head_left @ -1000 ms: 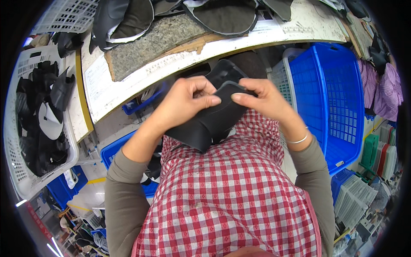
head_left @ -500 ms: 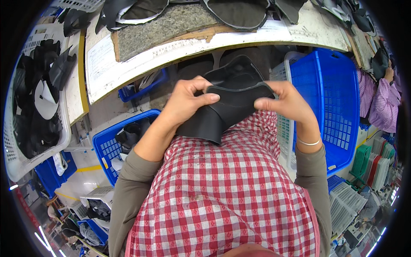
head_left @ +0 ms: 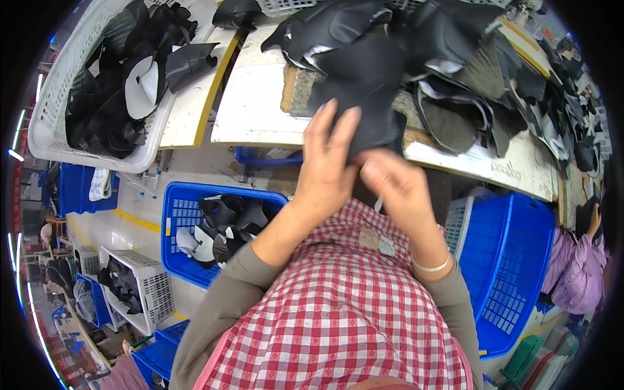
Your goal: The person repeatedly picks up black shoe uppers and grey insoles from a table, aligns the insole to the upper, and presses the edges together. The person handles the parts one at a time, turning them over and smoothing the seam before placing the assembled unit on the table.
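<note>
A black leather-like piece shaped like a shoe upper (head_left: 361, 75) lies over the front edge of the workbench, its lower end near my hands. My left hand (head_left: 327, 159) rests against its left side, with the index and middle fingers stretched out and apart; the thumb is mostly hidden. Beside it, my right hand (head_left: 398, 188) has its fingers curled at the piece's lower edge and is slightly blurred. A thin pale strip pokes out below the right hand; what it is I cannot make out.
More black uppers (head_left: 455, 32) are heaped on the white workbench (head_left: 260, 104). At left stands a white basket (head_left: 49, 133) of black pieces. A blue crate (head_left: 170, 244) with pieces sits below, and blue crates (head_left: 520, 260) stand at right. Another person's purple sleeve (head_left: 578, 279) is at far right.
The black upper has moved from in front of my apron up onto the bench edge. My left hand has let its pinch go and straightened its fingers; my right hand has moved in beside it.
</note>
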Demonstrator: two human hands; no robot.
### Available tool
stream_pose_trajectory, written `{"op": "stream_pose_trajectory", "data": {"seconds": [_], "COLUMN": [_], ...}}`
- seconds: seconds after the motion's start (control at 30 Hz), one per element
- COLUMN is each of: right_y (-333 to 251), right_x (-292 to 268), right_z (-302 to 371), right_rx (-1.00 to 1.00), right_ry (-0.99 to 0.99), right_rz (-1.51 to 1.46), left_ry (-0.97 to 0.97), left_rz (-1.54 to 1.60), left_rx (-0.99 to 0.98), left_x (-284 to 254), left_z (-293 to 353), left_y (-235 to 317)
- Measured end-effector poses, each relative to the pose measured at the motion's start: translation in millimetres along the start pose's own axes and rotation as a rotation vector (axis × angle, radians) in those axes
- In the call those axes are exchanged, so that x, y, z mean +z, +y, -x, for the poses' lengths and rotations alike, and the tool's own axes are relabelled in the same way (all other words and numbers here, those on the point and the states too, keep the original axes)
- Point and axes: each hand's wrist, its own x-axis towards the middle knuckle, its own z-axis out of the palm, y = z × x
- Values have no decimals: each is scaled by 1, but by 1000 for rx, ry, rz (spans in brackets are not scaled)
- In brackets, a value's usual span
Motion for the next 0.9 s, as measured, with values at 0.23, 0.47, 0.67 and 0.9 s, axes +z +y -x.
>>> {"op": "stream_pose_trajectory", "data": {"seconds": [0.23,0.47,0.67,0.9], "right_y": [8,57,80,70], "right_x": [-23,-31,22,-32], "right_z": [-15,-18,-26,-18], "right_rx": [-239,250,131,96], "right_ry": [-668,-162,-504,-329], "right_rz": [-94,38,70,203], "left_ry": [451,245,-83,-141], "left_rz": [-88,-939,68,404], "left_rx": [-272,-137,-163,-42], "left_x": [-132,-150,36,9], "left_z": [5,-105,-278,-251], "left_y": [-132,-242,-303,-200]}}
